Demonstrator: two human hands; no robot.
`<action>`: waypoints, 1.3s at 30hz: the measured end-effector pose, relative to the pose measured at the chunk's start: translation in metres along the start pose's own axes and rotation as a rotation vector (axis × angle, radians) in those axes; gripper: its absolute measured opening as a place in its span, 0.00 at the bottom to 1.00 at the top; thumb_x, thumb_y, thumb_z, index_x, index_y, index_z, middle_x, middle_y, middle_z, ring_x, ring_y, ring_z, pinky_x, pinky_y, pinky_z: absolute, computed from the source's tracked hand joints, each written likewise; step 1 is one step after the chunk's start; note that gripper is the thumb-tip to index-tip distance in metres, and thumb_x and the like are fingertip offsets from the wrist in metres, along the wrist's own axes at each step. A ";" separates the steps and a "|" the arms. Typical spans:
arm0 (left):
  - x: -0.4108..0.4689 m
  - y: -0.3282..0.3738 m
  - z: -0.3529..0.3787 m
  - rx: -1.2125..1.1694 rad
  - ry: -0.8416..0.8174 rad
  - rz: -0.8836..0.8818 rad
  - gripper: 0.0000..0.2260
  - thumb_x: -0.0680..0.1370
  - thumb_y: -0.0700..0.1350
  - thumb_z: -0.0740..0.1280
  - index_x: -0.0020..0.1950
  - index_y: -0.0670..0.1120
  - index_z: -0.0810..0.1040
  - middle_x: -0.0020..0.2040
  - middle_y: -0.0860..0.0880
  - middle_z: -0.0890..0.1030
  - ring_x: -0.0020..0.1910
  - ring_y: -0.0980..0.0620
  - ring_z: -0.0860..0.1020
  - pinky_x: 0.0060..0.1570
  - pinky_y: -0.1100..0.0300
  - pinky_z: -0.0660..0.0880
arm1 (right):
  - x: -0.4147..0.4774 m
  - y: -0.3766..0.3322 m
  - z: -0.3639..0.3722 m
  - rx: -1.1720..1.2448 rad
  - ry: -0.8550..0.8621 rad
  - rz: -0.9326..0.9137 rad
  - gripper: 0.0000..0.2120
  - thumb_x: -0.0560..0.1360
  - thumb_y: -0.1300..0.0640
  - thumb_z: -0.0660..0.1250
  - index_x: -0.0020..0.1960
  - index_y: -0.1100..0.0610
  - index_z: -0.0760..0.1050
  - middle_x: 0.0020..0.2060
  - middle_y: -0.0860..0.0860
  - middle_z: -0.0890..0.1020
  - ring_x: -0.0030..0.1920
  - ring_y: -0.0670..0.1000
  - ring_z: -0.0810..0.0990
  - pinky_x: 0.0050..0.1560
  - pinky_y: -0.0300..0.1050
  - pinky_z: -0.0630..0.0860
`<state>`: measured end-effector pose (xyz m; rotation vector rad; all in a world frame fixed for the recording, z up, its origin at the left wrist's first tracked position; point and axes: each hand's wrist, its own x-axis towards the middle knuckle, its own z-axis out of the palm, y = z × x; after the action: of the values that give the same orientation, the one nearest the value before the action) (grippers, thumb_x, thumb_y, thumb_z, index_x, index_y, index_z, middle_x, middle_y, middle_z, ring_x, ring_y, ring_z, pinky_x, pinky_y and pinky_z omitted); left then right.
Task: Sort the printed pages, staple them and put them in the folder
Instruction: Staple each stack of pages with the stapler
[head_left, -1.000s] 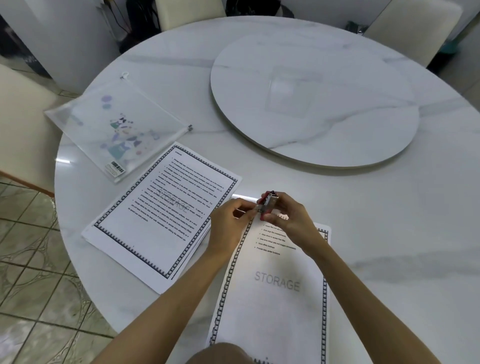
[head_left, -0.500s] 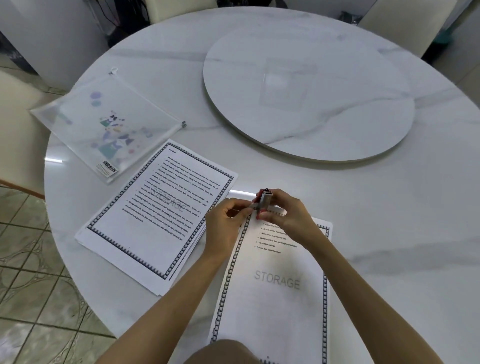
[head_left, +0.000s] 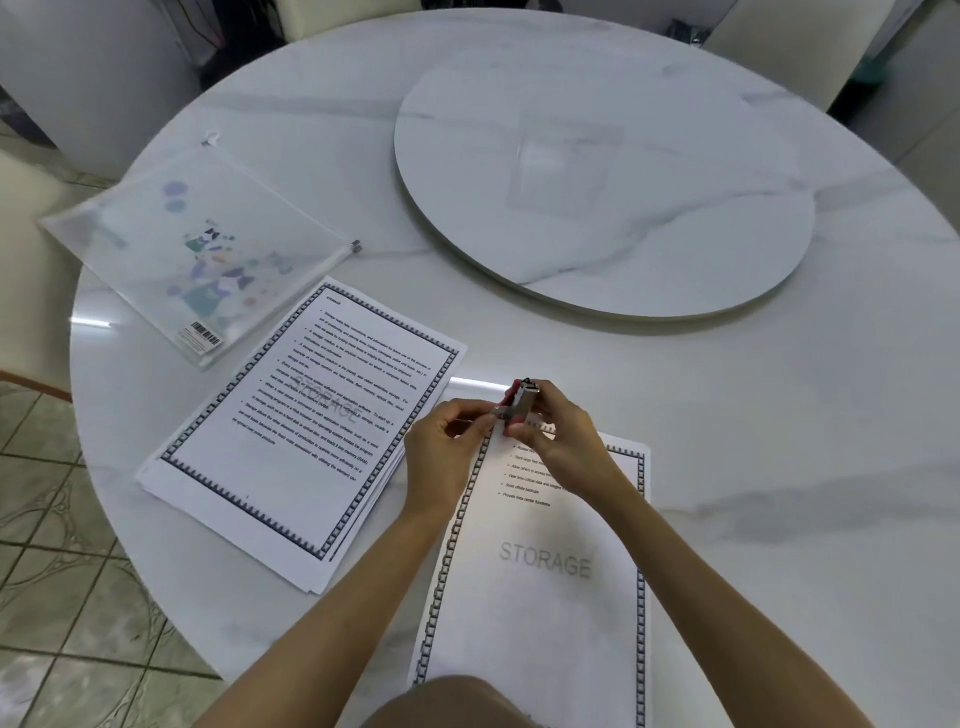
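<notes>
The right hand has its grip round the stapler, at a corner of the pages. The left hand pinches that corner, likely to keep the sheets aligned.

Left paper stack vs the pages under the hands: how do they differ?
1. The left stack of white border-printed pages lies skewed and untouched. The near set of white border-printed pages lies straight towards the person, with the left hand and right hand holding a small red-and-silver stapler at its top-left corner.
2. The left stack's top sheet is dense text; the near set's has a few lines, then blank.
Shared: chequered border, grey STORAGE watermark.
</notes>
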<state>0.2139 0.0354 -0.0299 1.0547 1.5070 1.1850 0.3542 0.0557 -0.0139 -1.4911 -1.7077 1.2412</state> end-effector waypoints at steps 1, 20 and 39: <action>0.000 -0.001 0.000 0.001 -0.009 0.000 0.04 0.73 0.40 0.70 0.45 0.47 0.82 0.40 0.54 0.83 0.39 0.61 0.80 0.42 0.71 0.74 | -0.001 0.001 0.002 0.001 0.009 0.003 0.14 0.73 0.65 0.67 0.54 0.53 0.70 0.43 0.38 0.79 0.45 0.29 0.75 0.47 0.22 0.67; -0.021 -0.027 -0.004 0.209 -0.248 -0.127 0.05 0.75 0.48 0.68 0.48 0.50 0.75 0.36 0.56 0.77 0.33 0.62 0.74 0.32 0.75 0.68 | -0.001 0.008 0.011 0.131 0.183 0.087 0.15 0.75 0.70 0.62 0.48 0.49 0.70 0.42 0.45 0.79 0.41 0.37 0.76 0.41 0.24 0.70; -0.010 -0.022 0.006 0.280 -0.195 -0.096 0.09 0.76 0.44 0.67 0.36 0.48 0.72 0.28 0.52 0.72 0.27 0.58 0.68 0.25 0.73 0.65 | 0.002 0.016 0.001 0.277 -0.106 0.135 0.14 0.78 0.61 0.61 0.62 0.56 0.65 0.55 0.51 0.77 0.60 0.50 0.76 0.61 0.43 0.72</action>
<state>0.2203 0.0228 -0.0505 1.2299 1.5781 0.7949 0.3603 0.0564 -0.0291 -1.4122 -1.4462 1.5820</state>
